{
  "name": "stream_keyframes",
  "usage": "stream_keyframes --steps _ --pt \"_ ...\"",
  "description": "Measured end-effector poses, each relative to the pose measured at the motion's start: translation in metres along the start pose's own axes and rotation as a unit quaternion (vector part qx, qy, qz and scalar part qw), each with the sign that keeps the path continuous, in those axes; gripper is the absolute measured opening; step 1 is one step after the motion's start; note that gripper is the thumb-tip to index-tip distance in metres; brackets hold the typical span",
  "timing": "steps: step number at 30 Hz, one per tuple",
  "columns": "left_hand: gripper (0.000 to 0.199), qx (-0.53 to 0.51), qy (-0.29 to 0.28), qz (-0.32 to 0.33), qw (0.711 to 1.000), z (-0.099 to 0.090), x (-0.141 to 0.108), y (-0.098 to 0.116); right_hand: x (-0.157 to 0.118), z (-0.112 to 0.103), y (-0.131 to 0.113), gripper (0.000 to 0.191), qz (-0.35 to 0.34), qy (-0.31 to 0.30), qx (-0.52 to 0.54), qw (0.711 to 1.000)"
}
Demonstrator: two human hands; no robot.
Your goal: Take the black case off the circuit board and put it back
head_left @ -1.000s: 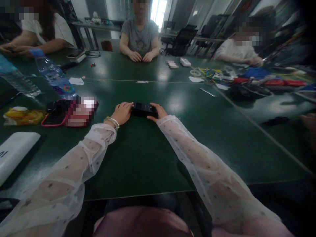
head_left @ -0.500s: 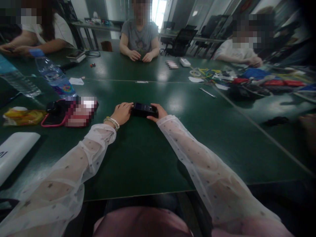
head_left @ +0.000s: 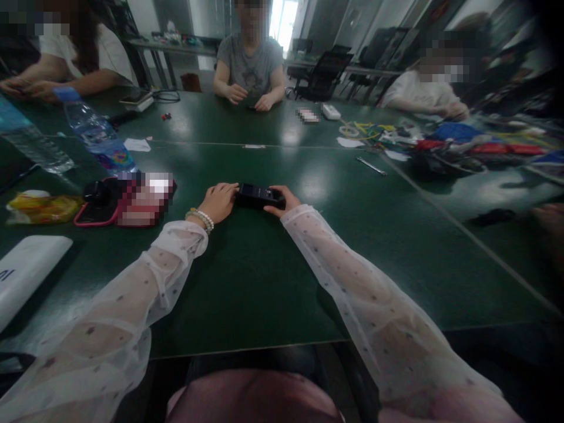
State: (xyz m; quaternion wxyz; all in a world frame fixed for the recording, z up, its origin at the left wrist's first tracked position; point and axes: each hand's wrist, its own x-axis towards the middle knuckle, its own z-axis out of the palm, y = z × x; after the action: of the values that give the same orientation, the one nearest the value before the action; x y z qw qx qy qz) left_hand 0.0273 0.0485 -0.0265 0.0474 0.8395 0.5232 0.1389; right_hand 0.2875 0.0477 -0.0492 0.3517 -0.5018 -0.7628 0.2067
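Observation:
A small black device (head_left: 258, 197) with a dark screen and tiny markings lies lengthwise between my hands, over the green table (head_left: 259, 282). My right hand (head_left: 283, 201) grips its right end, thumb at the near side and fingers at the far side. At the left end, my left hand (head_left: 220, 201) has its fingers closed together against the device's edge; a beaded bracelet is on that wrist. Left of my left hand lie a phone in a pink-red case (head_left: 99, 202) with a small black object on it, and a blurred pink item (head_left: 145, 200).
Two water bottles (head_left: 99, 138) (head_left: 35, 141), a yellow packet (head_left: 44, 207) and a white box (head_left: 33, 270) are at the left. A wrench (head_left: 371, 166) and piled cables (head_left: 458, 144) lie right. Three people sit across; another hand (head_left: 549, 226) shows at the right edge.
The device and my right hand have shifted very slightly to the right. A hand of the person opposite has lifted a little.

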Motion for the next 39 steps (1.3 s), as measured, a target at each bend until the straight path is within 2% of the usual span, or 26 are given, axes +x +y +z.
stream_keyframes --steps 5,12,14,17,19,22,26,31,34,39 --pt "0.044 0.002 0.008 0.005 1.000 0.002 0.000 -0.001 -0.001 -0.001 -0.002 0.057 -0.005 0.022 0.015 1.000" --pt "0.041 0.007 0.009 0.010 1.000 0.003 -0.001 -0.003 0.010 -0.006 0.007 0.063 0.005 0.110 0.125 0.986" --pt "0.042 0.005 0.006 0.009 1.000 0.002 -0.001 -0.002 0.014 -0.014 0.015 0.064 0.009 0.158 0.100 0.982" --pt "0.041 0.003 -0.001 0.006 1.000 0.000 0.000 -0.001 0.015 -0.028 0.028 0.063 0.010 0.222 -0.016 0.975" --pt "0.041 0.001 -0.002 0.007 1.000 -0.001 0.000 -0.001 0.013 -0.034 0.036 0.064 0.031 0.209 -0.069 0.975" --pt "0.040 0.002 0.001 0.010 1.000 -0.001 0.000 0.000 0.010 -0.037 0.044 0.065 0.089 0.159 -0.094 0.979" --pt "0.040 0.005 0.007 0.012 1.000 0.000 0.000 0.000 0.010 -0.037 0.043 0.067 0.145 0.122 -0.143 0.971" --pt "0.040 0.007 0.007 0.014 1.000 0.002 0.000 -0.003 0.011 -0.037 0.033 0.089 0.167 0.115 -0.201 0.958" --pt "0.040 0.009 0.015 0.017 1.000 0.004 0.000 -0.004 0.008 -0.038 0.027 0.084 0.148 0.124 -0.198 0.961" --pt "0.039 0.004 0.015 0.015 1.000 0.004 0.000 -0.004 0.007 -0.038 0.024 0.072 0.145 0.078 -0.201 0.966"
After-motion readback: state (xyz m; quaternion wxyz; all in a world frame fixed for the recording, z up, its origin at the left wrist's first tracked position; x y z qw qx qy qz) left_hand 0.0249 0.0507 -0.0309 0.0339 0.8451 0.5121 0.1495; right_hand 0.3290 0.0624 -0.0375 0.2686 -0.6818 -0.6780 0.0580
